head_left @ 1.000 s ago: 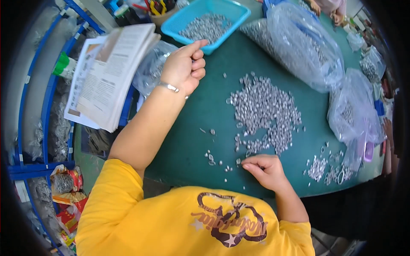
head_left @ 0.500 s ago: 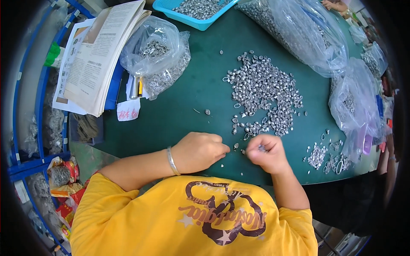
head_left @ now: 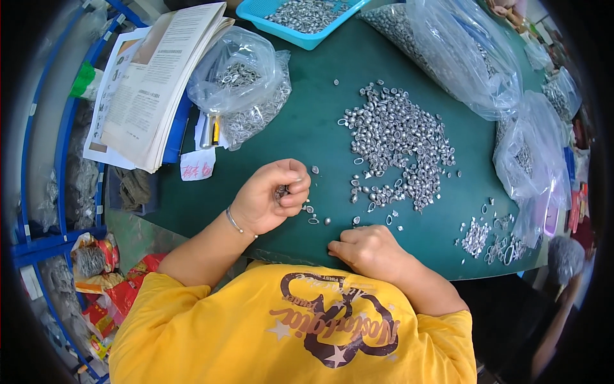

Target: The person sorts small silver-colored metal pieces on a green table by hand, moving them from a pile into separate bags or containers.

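Observation:
My left hand, a silver bangle on its wrist, is raised over the table with the palm turned up. Its fingers curl round several small metal pieces, partly visible in the palm. Closed and knuckles up, my right hand rests near the table's front edge; whatever it may hold is hidden. Between and just beyond the hands lie a few loose metal pieces. Farther off to the right spreads a large pile of small silver oval metal pieces on the green table.
A blue basket of metal pieces stands at the back. Left of it are an open plastic bag and a propped-up booklet. Large filled bags line the right side, near a small heap of flat pieces.
My left hand has moved up and left and turned its palm upward. My right hand has drawn left and closer to me, knuckles now up. More loose pieces show between the hands.

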The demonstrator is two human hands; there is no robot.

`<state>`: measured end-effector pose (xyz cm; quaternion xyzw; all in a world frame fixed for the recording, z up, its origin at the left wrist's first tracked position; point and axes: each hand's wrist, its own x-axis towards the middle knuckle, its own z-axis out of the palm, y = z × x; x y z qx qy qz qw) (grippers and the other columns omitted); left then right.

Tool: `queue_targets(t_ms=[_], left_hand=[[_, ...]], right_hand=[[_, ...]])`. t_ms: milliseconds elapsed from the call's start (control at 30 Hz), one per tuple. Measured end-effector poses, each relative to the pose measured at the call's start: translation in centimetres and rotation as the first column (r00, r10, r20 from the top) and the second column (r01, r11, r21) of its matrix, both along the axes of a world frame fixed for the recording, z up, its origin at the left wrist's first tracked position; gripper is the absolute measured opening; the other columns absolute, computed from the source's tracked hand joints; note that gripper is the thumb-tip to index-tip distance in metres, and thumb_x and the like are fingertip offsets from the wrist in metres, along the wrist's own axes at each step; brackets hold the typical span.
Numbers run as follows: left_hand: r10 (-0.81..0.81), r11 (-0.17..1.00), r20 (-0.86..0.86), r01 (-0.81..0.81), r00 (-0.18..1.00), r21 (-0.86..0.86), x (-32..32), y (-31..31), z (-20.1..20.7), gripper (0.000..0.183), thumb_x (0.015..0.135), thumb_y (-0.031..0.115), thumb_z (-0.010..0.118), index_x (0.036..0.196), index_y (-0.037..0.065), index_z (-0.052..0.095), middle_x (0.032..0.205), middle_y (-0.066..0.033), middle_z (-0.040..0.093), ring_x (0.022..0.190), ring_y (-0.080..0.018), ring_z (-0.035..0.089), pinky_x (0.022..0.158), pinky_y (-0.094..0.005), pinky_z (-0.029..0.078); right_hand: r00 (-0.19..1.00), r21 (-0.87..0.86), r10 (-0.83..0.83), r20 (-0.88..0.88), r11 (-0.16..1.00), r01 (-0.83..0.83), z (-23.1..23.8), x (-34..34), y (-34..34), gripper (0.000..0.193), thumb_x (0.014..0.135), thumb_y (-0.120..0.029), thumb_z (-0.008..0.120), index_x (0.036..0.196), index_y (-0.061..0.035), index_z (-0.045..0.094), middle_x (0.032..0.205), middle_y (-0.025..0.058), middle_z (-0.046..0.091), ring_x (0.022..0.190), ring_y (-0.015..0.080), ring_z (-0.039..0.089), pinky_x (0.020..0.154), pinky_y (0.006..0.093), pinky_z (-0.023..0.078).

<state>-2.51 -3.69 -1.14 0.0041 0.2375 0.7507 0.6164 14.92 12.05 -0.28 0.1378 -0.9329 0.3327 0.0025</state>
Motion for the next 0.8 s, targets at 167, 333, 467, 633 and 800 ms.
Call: queue_targets(t_ms=[167,333,467,633,800], left_hand=[[0.175,0.984,0.211,-0.162,0.962,-0.078,0.4,0.5,1.0,0.032,0.092,0.026,0.040,0.090,0.002,0.061,0.079,-0.0075,0.051,0.067,-0.0141,0.047,0.050,-0.0214,0.037],[0.299,0.937,0.211,-0.328,0.931,0.121,1.2,3.8,2.1,0.046,0.095,0.035,0.032,0.097,-0.002,0.060,0.111,-0.0183,0.057,0.105,-0.0305,0.053,0.093,-0.0433,0.041],[0.435,0.890,-0.581,-0.427,0.688,0.161,2.1,6.4,2.5,0.050,0.097,0.033,0.024,0.113,-0.005,0.053,0.123,-0.0196,0.050,0.114,-0.0280,0.046,0.099,-0.0388,0.035],[0.372,0.880,-0.923,-0.355,0.102,0.315,2.8,8.5,2.5,0.051,0.098,0.030,0.023,0.134,-0.005,0.026,0.127,-0.0236,0.045,0.117,-0.0288,0.046,0.101,-0.0361,0.030],[0.201,0.904,-0.959,-0.340,-0.201,0.261,2.5,9.2,2.8,0.046,0.093,0.008,0.033,0.136,-0.005,0.021,0.123,-0.0179,0.052,0.116,-0.0257,0.048,0.104,-0.0357,0.026]], right_hand=[[0.671,-0.637,0.019,0.741,0.334,0.695,0.5,-1.1,0.8,0.005,0.081,-0.005,0.054,0.079,-0.0016,0.057,0.061,0.0024,0.050,0.053,0.0080,0.048,0.041,0.0222,0.035],[0.736,-0.429,0.191,0.650,-0.707,0.562,-0.5,-4.8,0.1,0.023,0.085,-0.018,0.042,0.091,0.0001,0.054,0.087,0.0111,0.056,0.078,0.0223,0.054,0.073,0.0334,0.047],[0.815,-0.438,0.019,0.579,-0.836,0.330,0.5,-7.9,-1.4,0.036,0.088,-0.021,0.038,0.110,0.0029,0.053,0.109,0.0116,0.055,0.105,0.0241,0.050,0.097,0.0375,0.037],[0.908,-0.427,0.045,0.416,-0.872,0.239,-0.1,-9.1,-0.3,0.033,0.089,-0.023,0.038,0.112,-0.0043,0.052,0.114,0.0113,0.054,0.109,0.0261,0.049,0.098,0.0408,0.036],[0.937,-0.463,0.100,0.333,-0.849,0.255,-1.0,-9.6,0.8,0.032,0.089,-0.027,0.040,0.112,-0.0078,0.052,0.114,0.0055,0.054,0.111,0.0218,0.048,0.099,0.0357,0.035]])
